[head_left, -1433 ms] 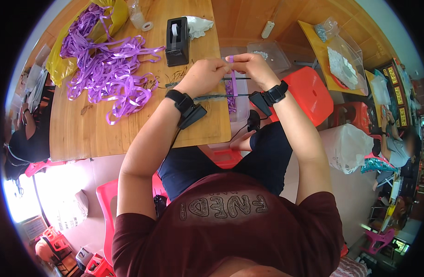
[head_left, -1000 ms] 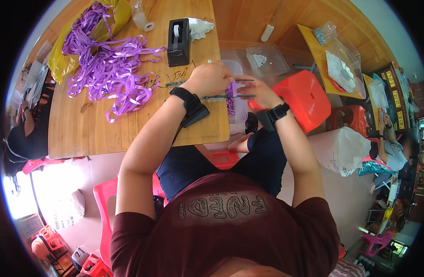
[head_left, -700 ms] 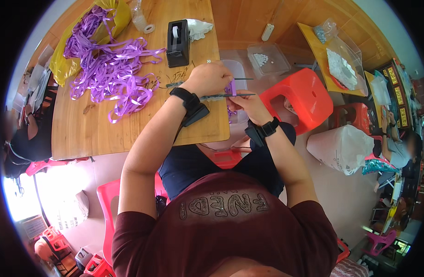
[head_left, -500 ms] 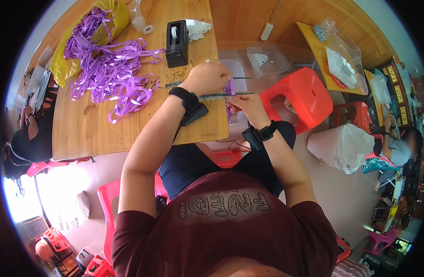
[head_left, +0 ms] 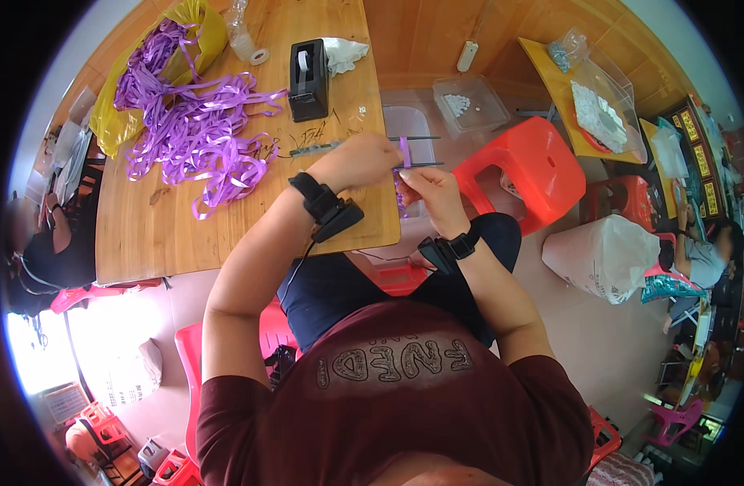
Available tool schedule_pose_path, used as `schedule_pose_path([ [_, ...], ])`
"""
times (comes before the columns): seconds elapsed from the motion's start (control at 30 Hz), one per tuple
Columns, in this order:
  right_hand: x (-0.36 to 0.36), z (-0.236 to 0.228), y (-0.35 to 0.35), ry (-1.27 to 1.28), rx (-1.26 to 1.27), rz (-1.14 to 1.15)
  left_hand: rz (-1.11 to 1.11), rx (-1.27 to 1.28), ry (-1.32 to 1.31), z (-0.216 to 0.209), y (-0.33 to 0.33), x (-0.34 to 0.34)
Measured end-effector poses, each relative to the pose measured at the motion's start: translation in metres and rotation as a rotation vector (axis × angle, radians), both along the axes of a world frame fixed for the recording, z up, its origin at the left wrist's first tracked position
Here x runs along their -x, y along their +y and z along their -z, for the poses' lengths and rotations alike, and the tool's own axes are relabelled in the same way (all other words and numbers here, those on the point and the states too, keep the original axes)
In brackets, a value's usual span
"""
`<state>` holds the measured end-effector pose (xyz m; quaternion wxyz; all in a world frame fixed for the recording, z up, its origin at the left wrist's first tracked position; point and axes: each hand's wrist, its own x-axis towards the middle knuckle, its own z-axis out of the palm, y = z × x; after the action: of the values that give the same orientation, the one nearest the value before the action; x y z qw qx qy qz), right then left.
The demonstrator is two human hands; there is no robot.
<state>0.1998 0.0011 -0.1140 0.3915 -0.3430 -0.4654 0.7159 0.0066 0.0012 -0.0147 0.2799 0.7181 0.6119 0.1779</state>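
Observation:
Two thin dark rods [head_left: 424, 138] stick out past the table's right edge, with a loop of purple ribbon [head_left: 405, 151] running across them. My left hand [head_left: 360, 160] lies over the rods at the table edge, its fingers closed at the ribbon; its fingertips are partly hidden. Just below the nearer rod, my right hand [head_left: 437, 194] pinches ribbon between thumb and forefinger. More purple ribbon hangs beneath that hand, over a clear plastic bin [head_left: 418, 121] beside the table.
A heap of purple ribbon [head_left: 226, 121] spills from a yellow bag [head_left: 112, 130] on the wooden table [head_left: 307, 235]. A black tape dispenser [head_left: 309, 89] stands near the far edge. At right are a red stool [head_left: 542, 170] and a white sack [head_left: 603, 251]. People sit at both sides.
My left hand has come back toward me, from above the far rod to between the rods. My right hand has dropped slightly below the near rod.

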Motion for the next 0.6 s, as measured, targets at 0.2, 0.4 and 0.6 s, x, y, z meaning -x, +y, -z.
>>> schedule_pose_path([
  [0.2,0.001,-0.013,-0.001,-0.049,-0.038,-0.031,-0.081,0.596,-0.682,0.001,-0.013,-0.002],
  [0.4,0.004,-0.110,0.019,-0.251,-0.235,-0.055,-0.048,0.624,-0.715,-0.001,-0.013,-0.005],
  [0.6,0.110,-0.136,0.095,-0.234,-0.291,-0.330,-0.010,0.610,-0.709,0.001,-0.022,0.004],
])
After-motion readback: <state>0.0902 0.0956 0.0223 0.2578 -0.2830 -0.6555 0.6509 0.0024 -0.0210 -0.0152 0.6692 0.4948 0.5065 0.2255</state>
